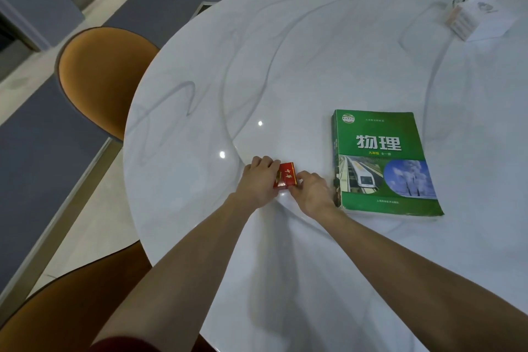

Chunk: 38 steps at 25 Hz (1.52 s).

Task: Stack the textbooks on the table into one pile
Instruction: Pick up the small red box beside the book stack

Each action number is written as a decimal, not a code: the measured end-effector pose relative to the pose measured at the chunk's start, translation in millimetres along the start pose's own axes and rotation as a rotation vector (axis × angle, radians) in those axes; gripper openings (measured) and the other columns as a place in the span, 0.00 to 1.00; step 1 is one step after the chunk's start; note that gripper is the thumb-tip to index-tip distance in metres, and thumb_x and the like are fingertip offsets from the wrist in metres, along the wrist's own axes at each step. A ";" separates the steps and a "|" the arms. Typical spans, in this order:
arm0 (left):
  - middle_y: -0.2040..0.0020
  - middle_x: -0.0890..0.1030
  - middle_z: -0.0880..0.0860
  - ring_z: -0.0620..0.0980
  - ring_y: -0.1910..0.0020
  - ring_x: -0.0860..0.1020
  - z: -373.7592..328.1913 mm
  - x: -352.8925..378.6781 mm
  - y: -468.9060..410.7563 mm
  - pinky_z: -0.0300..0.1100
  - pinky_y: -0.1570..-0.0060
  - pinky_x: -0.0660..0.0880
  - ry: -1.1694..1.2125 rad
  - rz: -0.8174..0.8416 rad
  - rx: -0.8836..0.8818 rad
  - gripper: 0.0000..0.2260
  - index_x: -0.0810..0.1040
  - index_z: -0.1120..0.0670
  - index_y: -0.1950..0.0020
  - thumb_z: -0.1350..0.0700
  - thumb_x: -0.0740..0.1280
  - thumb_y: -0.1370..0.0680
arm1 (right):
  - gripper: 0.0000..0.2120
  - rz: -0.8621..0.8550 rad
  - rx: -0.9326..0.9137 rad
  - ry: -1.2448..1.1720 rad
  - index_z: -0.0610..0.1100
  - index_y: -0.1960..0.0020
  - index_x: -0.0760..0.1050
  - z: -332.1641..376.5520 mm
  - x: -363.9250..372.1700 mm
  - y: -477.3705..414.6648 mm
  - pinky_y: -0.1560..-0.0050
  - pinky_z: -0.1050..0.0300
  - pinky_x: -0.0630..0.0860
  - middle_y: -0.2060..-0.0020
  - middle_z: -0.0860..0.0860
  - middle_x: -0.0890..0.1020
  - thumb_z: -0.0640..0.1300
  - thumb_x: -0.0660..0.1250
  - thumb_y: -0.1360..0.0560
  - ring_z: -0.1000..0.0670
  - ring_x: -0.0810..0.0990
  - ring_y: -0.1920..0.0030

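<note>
- Both forearms reach out over the round white marble-veined bench.
- Left hand grips the left side of a small red pack with gold characters; right hand pinches its near right corner.
- Just right of the hands lies the green physics textbook, flat on the bench, cover up: white title characters, a white train photo and a blue-sky circle; worn page edges, spine toward the hands.
- Orange chairs ring the bench's left edge.
- Far right, a white carton with papers.
</note>
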State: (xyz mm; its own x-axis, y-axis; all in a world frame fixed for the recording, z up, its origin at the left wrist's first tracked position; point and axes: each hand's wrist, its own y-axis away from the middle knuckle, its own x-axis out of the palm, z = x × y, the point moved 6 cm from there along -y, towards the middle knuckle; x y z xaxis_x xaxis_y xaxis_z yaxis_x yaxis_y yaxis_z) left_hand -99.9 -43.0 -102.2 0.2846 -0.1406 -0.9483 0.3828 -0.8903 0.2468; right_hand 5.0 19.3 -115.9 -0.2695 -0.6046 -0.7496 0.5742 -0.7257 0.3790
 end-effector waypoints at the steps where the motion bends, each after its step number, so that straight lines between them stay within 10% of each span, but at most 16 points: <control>1: 0.33 0.71 0.56 0.58 0.34 0.67 0.1 0.4 0.6 0.49 0.37 0.67 -0.002 -0.012 -0.007 0.27 0.65 0.55 0.29 0.46 0.65 0.24 | 0.16 -0.005 0.014 -0.033 0.40 0.39 0.73 0.0 1.0 0.1 0.43 0.51 0.74 0.44 0.40 0.79 0.48 0.62 0.23 0.41 0.77 0.43; 12: 0.40 0.74 0.58 0.57 0.39 0.71 -33.4 -40.9 14.5 0.52 0.42 0.74 0.368 -0.200 -0.146 0.26 0.66 0.53 0.31 0.48 0.67 0.26 | 0.12 -0.156 0.102 -0.796 0.43 0.42 0.73 8.6 -51.8 11.9 0.60 0.50 0.83 0.65 0.50 0.76 0.33 0.64 0.24 0.46 0.79 0.61; 25: 0.28 0.66 0.56 0.54 0.28 0.61 -122.2 -107.9 17.7 0.46 0.28 0.64 0.286 -0.159 0.458 0.33 0.69 0.57 0.32 0.46 0.75 0.32 | 0.14 0.020 -0.013 -0.876 0.43 0.39 0.74 -19.5 -169.3 40.2 0.61 0.56 0.78 0.60 0.44 0.79 0.34 0.64 0.24 0.47 0.78 0.62; 38: 0.31 0.66 0.57 0.55 0.31 0.63 -289.9 -40.7 9.8 0.50 0.31 0.66 0.169 -0.033 0.618 0.29 0.72 0.53 0.33 0.43 0.73 0.30 | 0.12 -0.139 0.184 -0.937 0.38 0.41 0.75 -186.6 -218.4 94.5 0.60 0.58 0.78 0.61 0.46 0.80 0.36 0.65 0.24 0.49 0.79 0.63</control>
State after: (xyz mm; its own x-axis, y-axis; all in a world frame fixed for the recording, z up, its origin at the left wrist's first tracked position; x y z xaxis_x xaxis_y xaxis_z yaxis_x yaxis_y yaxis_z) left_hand 147.1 79.5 -3.4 0.4348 -0.0831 -0.8967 -0.1687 -0.9856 0.0096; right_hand 262.4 144.0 -17.6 -0.8793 -0.4682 -0.0868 0.3819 -0.8023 0.4588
